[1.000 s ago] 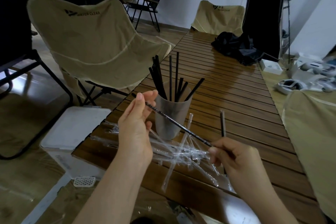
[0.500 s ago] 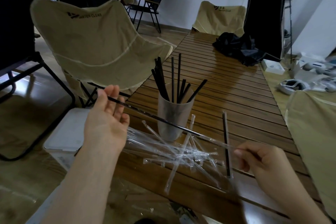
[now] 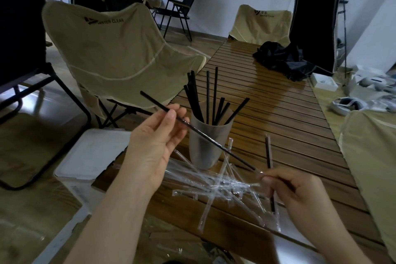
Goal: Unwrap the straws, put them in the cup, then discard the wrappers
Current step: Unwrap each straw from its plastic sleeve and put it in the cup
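Over the slatted table (image 3: pixel 289 126) I see my left hand (image 3: pixel 156 141) pinching a black straw (image 3: pixel 197 129) near its top, right hand (image 3: pixel 293 186) clamped on the wrapper end, just in front of the cup (image 3: pixel 205 148), loose wrappers (image 3: pixel 214 184) beneath.

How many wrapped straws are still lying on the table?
1 clearly: a wrapped straw lies right of the cup, its near end behind the right hand. The pile of clear wrappers may hide others.
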### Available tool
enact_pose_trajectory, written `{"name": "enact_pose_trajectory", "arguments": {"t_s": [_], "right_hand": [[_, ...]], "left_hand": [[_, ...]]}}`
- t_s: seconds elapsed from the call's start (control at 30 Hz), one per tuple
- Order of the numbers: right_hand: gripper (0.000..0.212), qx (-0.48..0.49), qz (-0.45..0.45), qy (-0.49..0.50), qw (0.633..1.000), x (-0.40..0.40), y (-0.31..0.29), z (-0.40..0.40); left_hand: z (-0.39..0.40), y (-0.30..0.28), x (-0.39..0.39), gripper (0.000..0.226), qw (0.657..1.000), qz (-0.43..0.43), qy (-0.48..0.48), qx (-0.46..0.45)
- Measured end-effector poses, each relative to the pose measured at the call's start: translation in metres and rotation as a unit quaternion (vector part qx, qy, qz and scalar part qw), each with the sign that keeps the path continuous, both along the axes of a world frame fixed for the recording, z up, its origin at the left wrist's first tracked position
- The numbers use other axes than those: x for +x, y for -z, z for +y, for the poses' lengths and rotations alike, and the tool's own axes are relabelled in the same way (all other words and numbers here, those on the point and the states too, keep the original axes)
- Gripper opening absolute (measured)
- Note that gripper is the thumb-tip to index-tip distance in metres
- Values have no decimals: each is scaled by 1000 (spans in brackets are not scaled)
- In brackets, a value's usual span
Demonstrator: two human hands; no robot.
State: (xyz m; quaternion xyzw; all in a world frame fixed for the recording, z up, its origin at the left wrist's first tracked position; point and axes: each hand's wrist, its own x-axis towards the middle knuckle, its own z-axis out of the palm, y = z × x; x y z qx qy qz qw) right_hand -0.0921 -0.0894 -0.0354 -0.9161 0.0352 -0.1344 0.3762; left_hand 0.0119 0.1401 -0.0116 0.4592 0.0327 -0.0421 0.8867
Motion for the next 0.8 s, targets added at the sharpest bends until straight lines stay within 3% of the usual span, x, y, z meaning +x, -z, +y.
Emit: {"name": "enact_pose_trajectory", "arguments": {"t_s": [0.23, 0.4, 0.6, 0.8], "right_hand": [[34, -34, 100, 178, 978, -1, 12, -17], [31, -1, 170, 272, 947, 0, 18, -17], [18, 130, 171, 257, 942, 8, 20, 18], [11, 191, 112, 328, 918, 12, 23, 21]], "left_hand": [[22, -7, 6, 19, 972, -92, -199, -82], [30, -12, 8, 22, 938, -175, -293, -67], [12, -16, 0, 20, 909, -287, -291, 81], [-11, 2, -4, 20, 855, -325, -197, 353]]}}
